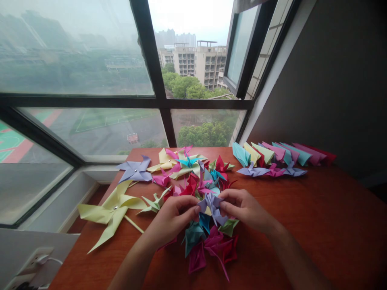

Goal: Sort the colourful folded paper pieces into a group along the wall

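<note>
Between my two hands is a lavender origami paper crane, held above a heap of folded paper pieces. My left hand pinches its left wing between thumb and fingers. On the other side, my right hand pinches the right wing the same way. Below the crane lie magenta paper cranes and a teal folded piece. A pale green crane rests just left of my left hand. More red, pink and blue folded pieces sit behind the held crane, partly hidden by it.
Yellow and lavender paper pinwheels lie on the left of the wooden table. At the back right stands a row of folded paper pieces, with several cranes before it. A dark-framed window borders the table's far edge.
</note>
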The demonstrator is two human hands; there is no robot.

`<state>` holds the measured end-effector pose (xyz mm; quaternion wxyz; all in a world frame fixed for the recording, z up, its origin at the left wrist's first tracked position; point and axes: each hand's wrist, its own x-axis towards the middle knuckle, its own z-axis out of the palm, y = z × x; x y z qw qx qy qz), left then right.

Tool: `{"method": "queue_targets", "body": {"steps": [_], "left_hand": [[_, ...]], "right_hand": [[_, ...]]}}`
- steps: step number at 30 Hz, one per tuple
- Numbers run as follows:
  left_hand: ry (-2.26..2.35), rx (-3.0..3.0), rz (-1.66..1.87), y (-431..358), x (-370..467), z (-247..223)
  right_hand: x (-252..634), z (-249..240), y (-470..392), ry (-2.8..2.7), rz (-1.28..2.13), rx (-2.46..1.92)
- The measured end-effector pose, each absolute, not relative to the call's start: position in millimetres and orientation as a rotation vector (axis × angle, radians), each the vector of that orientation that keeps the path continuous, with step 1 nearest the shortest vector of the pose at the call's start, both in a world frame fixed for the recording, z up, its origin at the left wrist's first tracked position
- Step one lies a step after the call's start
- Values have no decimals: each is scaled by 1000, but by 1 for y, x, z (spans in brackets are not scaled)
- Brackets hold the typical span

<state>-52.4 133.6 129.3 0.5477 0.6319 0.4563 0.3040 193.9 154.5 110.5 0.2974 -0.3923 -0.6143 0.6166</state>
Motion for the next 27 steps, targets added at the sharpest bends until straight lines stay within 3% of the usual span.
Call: {"method": "queue_targets", "body": {"steps": [7, 19, 27], "left_hand": [[1173, 1585, 784, 134, -48, 128], [751, 1205, 782, 130, -52, 135], [879, 1081, 815, 128, -50, 131]], "right_hand": [[187, 110, 154, -1819, 1322, -1082], [193, 110, 148, -1481, 1909, -805], [188, 108, 149, -1422, 1784, -817]]}}
